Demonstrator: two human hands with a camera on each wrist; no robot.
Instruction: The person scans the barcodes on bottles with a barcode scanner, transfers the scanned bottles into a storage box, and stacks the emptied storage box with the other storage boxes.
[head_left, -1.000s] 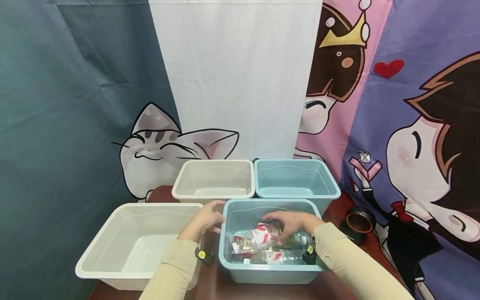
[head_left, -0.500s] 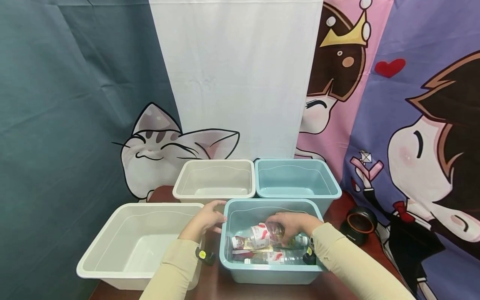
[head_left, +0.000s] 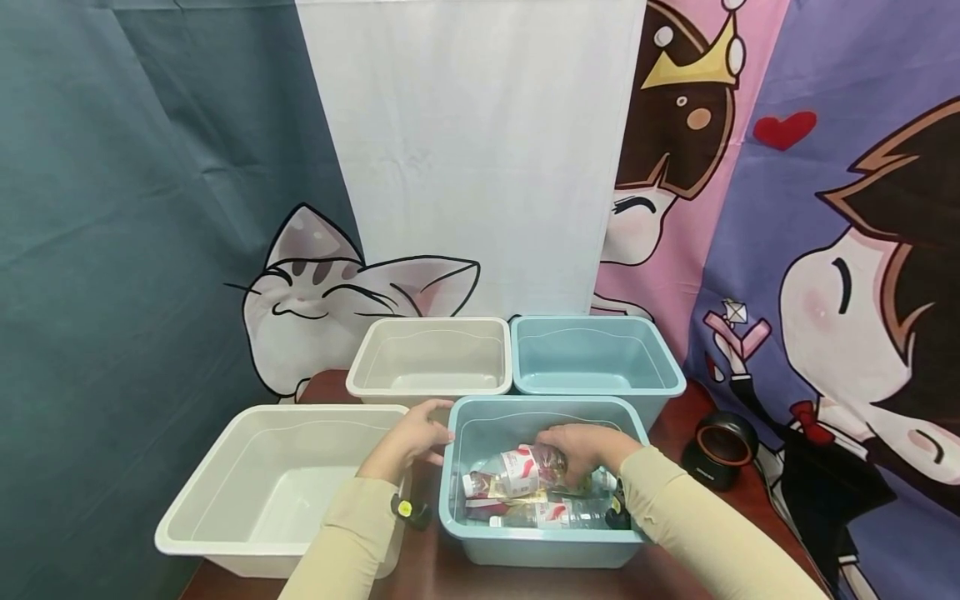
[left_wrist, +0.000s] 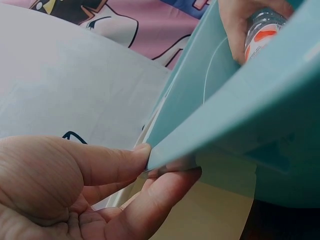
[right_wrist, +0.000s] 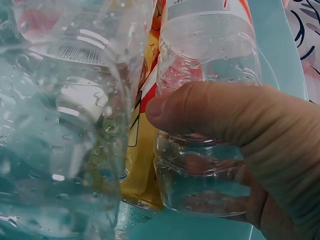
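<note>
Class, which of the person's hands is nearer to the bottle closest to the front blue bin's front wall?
Right. The right hand is inside the front blue bin, just beyond the front bottle, gripping another bottle; the left hand pinches the bin's left rim.

On the desk (head_left: 423,579), a front left tub (head_left: 225,547) stands beside a front right tub (head_left: 547,552); behind them, a rear left tub (head_left: 438,358) neighbours a rear right tub (head_left: 600,358). Inside the front right tub: a rear bottle (head_left: 519,471), a front bottle (head_left: 553,514), a packet (right_wrist: 139,170) between. Left hand (head_left: 411,435), at its left rim.
</note>
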